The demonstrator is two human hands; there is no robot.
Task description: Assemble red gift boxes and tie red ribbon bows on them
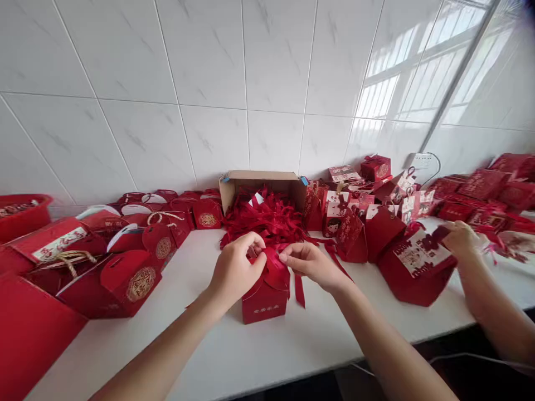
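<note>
A small red box (264, 306) with gold characters on its front stands upright on the white table, in the middle of the view. Red ribbon (273, 262) lies across the top of the box, and one tail (300, 291) hangs down at its right side. My left hand (241, 267) pinches the ribbon at the upper left of the box, thumb against fingers. At the upper right, my right hand (308, 264) pinches the same ribbon between thumb and fingertips. The fingers partly hide the ribbon where the hands come close together.
Behind the red box, a cardboard carton (228, 195) lies on its side with red ribbons (267, 214) spilling out. Red gift boxes (125, 284) crowd the left; more (351, 234) stand at the right. Another person's hand (462, 240) touches a large red box (418, 273). White tiles rise behind.
</note>
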